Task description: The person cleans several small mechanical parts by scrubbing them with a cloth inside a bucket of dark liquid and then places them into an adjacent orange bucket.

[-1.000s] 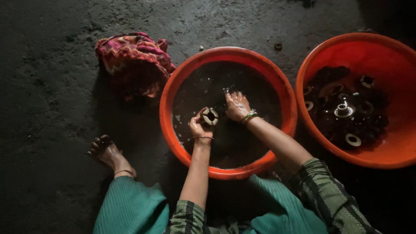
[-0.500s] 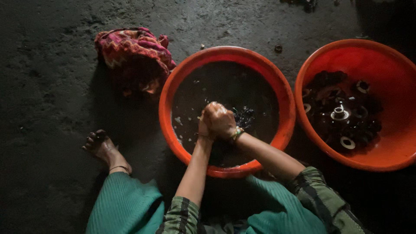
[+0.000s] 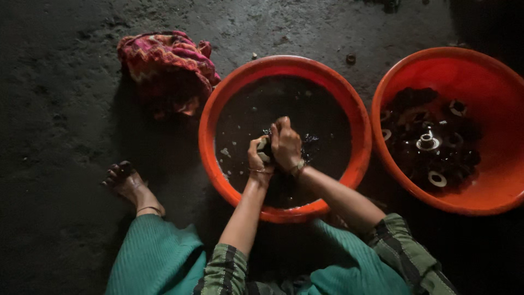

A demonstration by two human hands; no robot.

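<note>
An orange plastic tub (image 3: pixel 240 82) of dark water sits on the floor in front of me. Both hands are over the middle of it, pressed together. My left hand (image 3: pixel 257 159) grips a small pale, ring-like metal part (image 3: pixel 264 151), mostly hidden by the fingers. My right hand (image 3: pixel 286 144) is closed over the same part from the right, its fingers covering it. Bangles sit on both wrists.
A second orange tub (image 3: pixel 494 82) at the right holds several dark wet round metal parts (image 3: pixel 428 143). A crumpled pink and red patterned cloth (image 3: pixel 166 63) lies left of the first tub. My bare left foot (image 3: pixel 128 183) rests on the dark concrete floor.
My right hand, apart from the left one second ago, has closed onto the part in my left hand. The clasped hands have stayed over the water.
</note>
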